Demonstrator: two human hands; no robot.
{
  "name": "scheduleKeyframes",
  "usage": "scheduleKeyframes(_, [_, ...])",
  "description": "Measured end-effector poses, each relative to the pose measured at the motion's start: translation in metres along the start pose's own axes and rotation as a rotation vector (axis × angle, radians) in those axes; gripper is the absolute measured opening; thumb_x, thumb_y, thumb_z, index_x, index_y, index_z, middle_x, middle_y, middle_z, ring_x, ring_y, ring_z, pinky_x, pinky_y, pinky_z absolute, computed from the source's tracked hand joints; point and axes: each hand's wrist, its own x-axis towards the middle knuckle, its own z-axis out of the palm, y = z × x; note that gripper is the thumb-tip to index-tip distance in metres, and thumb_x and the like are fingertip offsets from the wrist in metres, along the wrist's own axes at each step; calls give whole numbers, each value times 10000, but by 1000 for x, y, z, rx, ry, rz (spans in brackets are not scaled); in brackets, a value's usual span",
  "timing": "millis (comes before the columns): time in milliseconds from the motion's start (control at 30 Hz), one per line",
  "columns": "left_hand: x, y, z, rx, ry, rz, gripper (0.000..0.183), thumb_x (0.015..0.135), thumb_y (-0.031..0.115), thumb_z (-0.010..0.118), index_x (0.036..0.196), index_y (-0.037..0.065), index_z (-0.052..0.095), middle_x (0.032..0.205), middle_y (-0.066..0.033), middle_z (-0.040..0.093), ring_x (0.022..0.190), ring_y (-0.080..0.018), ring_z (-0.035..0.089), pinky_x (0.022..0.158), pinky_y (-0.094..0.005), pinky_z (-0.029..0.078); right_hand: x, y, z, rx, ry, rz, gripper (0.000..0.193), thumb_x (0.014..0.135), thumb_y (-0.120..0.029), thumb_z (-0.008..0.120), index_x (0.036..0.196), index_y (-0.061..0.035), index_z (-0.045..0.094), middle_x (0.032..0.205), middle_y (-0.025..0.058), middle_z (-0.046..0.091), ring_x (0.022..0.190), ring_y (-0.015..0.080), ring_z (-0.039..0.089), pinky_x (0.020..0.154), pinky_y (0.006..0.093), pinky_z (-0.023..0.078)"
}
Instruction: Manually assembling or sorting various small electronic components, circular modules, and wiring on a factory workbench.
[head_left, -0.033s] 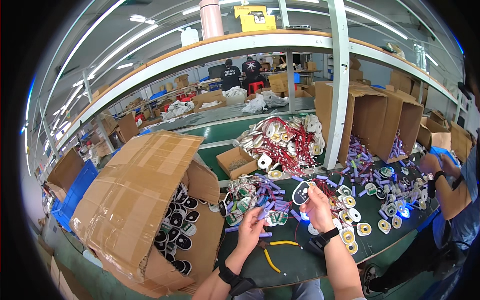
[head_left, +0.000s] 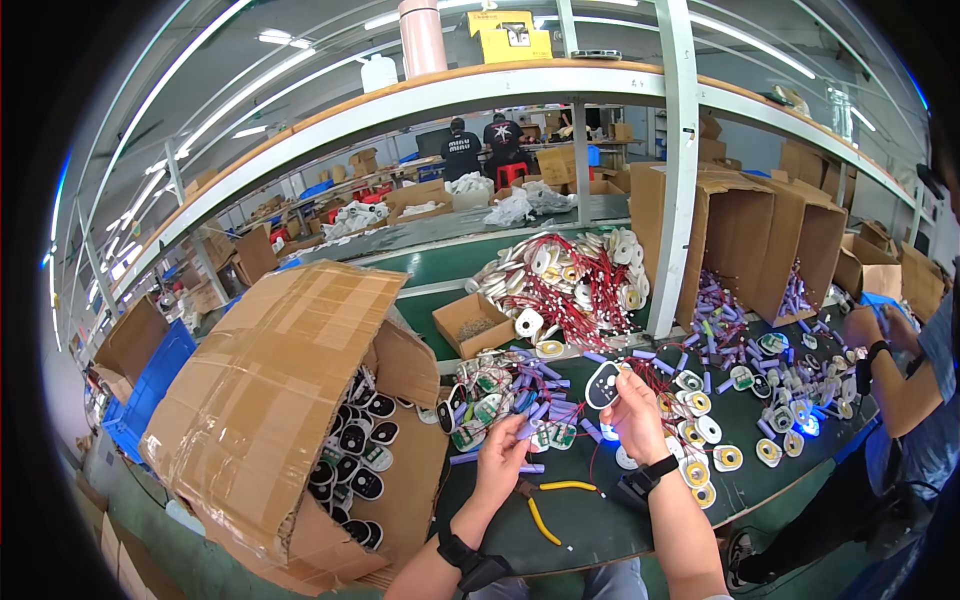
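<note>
Right hand [head_left: 636, 415] gripping black-and-white oval shell [head_left: 602, 384] upright, left hand [head_left: 503, 456] pinching purple cell [head_left: 528, 428] slanted

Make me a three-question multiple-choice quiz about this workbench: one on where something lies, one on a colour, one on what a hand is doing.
1. Where does the big tipped cardboard box lie?
A. to the person's left
B. to the person's right
C. on the top shelf

2. What colour are the handles of the pliers on the table?
A. blue
B. yellow
C. white

3. What is the right hand doing?
A. resting flat on the table
B. holding up a black oval part
C. gripping the pliers

Answers: 1 A, the box sits at the left with black oval parts spilling out; 2 B, the handles are yellow, near the left hand; 3 B, the fingers pinch the black oval part above the table.
</note>
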Motion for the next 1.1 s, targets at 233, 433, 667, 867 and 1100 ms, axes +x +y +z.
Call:
scheduleKeyframes(233, [-2,4,-3,214,38,-83,286,817,16,584,1093,-11,512,921,-59,571,581,-63,539,468,-196,431,-3,-2,7,-17,21,22,173,907,-217,502,932,-50,541,727,22,586,557,87,526,492,217,430])
scheduleKeyframes(433, [4,-7,-10,383,-40,68,263,793,67,638,1035,13,549,880,-56,561,636,-81,537,542,-217,451,0,0,1,11,5,-5,170,908,-209,498,935,-47,542,731,24,583,558,95,526,502,231,431])
scheduleKeyframes(667, [2,-6,-18,616,-97,136,607,700,265,736,1192,65,443,873,-91,550,728,-196,568,635,-305,469,4,2,-6,14,26,-27,162,907,-211,500,916,-53,534,720,21,573,559,98,525,506,246,430])
scheduleKeyframes(867, [0,-9,-24,778,-251,-63,486,791,243,638,1193,50,443,656,-82,579,572,-176,578,551,-297,458,3,2,-5,-15,28,-4,153,902,-214,510,899,-62,530,722,16,571,569,91,523,505,236,424])
scheduleKeyframes(1100, [2,-1,-17,165,-201,-347,346,870,131,529,1190,28,450,613,-6,506,469,-68,452,439,-227,365,2,9,-4,-82,-38,80,188,899,-224,518,947,-48,562,730,3,576,557,70,518,491,201,414])
